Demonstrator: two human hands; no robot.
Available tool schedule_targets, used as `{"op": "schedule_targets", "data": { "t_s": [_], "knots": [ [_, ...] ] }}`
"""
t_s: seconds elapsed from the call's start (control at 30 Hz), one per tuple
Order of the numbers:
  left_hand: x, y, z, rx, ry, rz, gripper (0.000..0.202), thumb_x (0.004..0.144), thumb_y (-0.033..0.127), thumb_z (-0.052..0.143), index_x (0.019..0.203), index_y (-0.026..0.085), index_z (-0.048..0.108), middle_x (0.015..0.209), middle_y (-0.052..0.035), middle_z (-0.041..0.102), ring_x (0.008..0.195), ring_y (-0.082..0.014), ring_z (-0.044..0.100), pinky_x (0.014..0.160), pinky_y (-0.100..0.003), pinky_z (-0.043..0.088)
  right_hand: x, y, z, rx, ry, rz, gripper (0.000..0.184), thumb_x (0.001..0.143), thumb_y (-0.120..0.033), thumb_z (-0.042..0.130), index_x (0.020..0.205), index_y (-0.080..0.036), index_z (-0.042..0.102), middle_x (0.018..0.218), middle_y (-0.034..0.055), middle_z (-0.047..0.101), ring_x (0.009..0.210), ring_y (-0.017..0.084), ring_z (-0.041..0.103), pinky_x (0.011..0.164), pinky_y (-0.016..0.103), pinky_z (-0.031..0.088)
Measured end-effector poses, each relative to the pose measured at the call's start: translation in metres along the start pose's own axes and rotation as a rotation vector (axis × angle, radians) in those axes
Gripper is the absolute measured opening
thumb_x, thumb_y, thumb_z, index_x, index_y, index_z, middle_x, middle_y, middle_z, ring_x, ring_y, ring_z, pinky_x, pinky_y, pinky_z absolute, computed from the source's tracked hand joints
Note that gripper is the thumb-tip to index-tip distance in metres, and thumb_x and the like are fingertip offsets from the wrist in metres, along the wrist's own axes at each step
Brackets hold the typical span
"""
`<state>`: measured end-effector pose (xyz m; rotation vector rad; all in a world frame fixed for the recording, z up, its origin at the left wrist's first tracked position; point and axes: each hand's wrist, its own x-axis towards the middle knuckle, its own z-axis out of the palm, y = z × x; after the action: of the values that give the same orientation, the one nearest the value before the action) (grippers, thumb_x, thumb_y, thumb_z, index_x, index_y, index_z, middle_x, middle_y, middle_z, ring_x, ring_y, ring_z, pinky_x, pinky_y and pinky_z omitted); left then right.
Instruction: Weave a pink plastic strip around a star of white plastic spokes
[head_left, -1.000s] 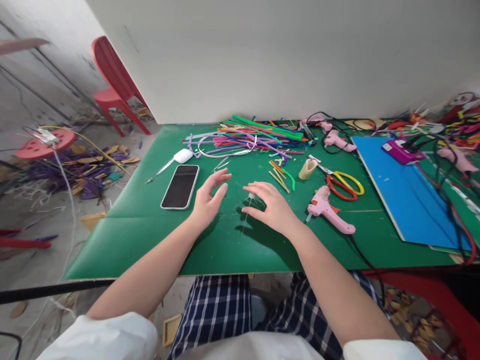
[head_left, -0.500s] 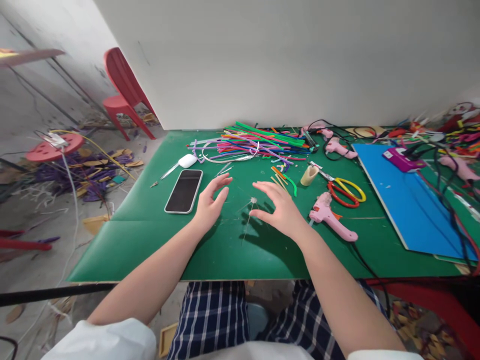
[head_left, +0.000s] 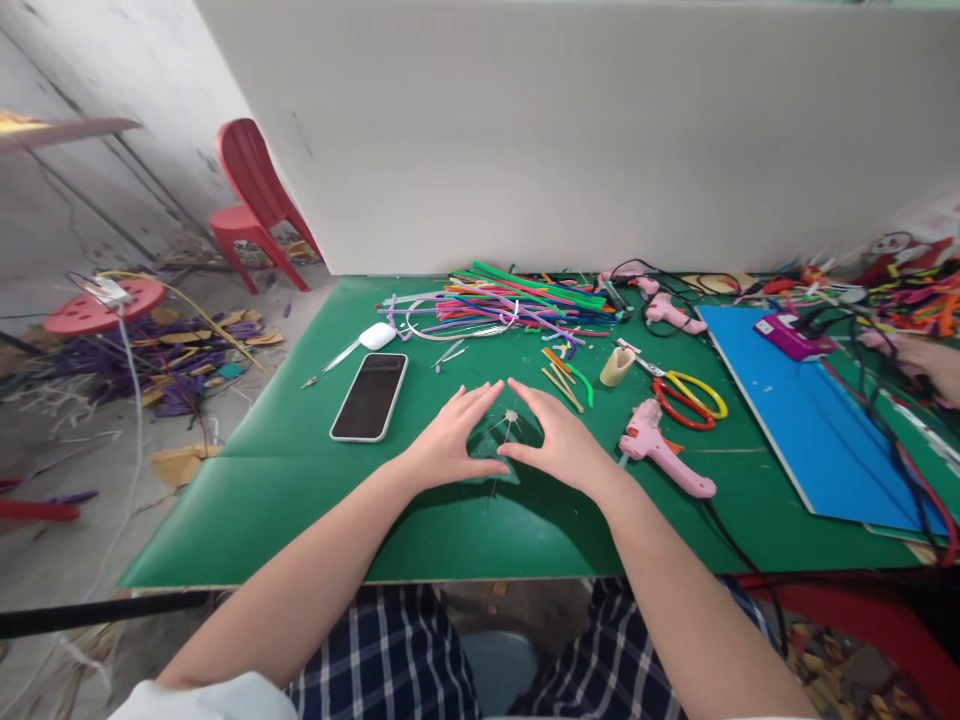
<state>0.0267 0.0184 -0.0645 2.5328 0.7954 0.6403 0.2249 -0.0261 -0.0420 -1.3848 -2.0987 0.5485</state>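
Observation:
A small wiry piece with a pale knobbed centre and thin spokes (head_left: 511, 415) stands on the green table top (head_left: 300, 520). My left hand (head_left: 450, 440) curves around its left side, thumb and fingers spread apart. Opposite it, my right hand (head_left: 559, 435) curves around the right side in the same way. The fingertips and thumb tips of both hands come close together, framing the piece in a ring. Neither hand grips anything, and I cannot tell whether any spoke touches a finger.
Left of my hands lies a phone (head_left: 370, 398), with a white earbud case (head_left: 377, 336) behind. Colourful pipe cleaners (head_left: 517, 300) are heaped at the back. To the right are a pink glue gun (head_left: 660, 450), scissors (head_left: 686, 395), a beige tube (head_left: 617, 367) and a blue board (head_left: 817, 430).
My left hand has moved right and slightly nearer to me, closing the gap to my right hand. Both hands now ring the wiry piece. The view has tilted slightly up.

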Motion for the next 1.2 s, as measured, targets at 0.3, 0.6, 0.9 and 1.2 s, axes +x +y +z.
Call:
{"op": "schedule_targets", "data": {
  "t_s": [0.3,0.6,0.9,1.2],
  "knots": [
    [0.0,0.001,0.001,-0.033,-0.01,-0.014,0.095,0.071,0.053,0.06,0.14,0.027,0.002,0.145,-0.009,0.025,0.132,-0.0242,0.025,0.109,-0.048,0.013,0.0,-0.001,0.002,-0.031,0.014,-0.026,0.071,0.076,-0.046,0.058,0.137,-0.029,0.026,0.136,0.0053,0.04,0.124,0.022,0.037,0.101,0.041,0.034],
    [0.0,0.0,-0.004,-0.088,0.017,-0.03,0.085,0.076,0.049,0.057,0.14,0.027,0.007,0.143,-0.0081,0.029,0.131,-0.0253,0.027,0.109,-0.047,0.014,-0.003,0.005,-0.023,-0.032,0.026,0.071,0.056,0.077,-0.047,0.056,0.128,-0.028,0.041,0.125,0.0045,0.051,0.117,0.022,0.045,0.097,0.04,0.037],
    [-0.001,0.001,-0.008,-0.221,0.139,-0.062,0.057,0.085,0.037,0.045,0.137,0.027,0.024,0.14,-0.0062,0.036,0.128,-0.0253,0.033,0.107,-0.046,0.021,-0.004,-0.008,-0.013,-0.106,0.001,0.088,0.034,0.077,-0.043,0.057,0.106,-0.024,0.055,0.106,0.0039,0.062,0.099,0.021,0.056,0.083,0.035,0.044],
    [-0.002,-0.01,-0.021,-0.563,0.505,-0.095,0.051,0.083,0.039,0.046,0.129,0.021,0.04,0.128,-0.0104,0.05,0.12,-0.0263,0.043,0.103,-0.046,0.028,-0.002,-0.015,-0.02,-0.075,0.218,0.156,0.016,0.081,-0.033,0.052,0.087,-0.022,0.062,0.089,0.0022,0.068,0.085,0.02,0.061,0.073,0.033,0.047]
  ]
}}
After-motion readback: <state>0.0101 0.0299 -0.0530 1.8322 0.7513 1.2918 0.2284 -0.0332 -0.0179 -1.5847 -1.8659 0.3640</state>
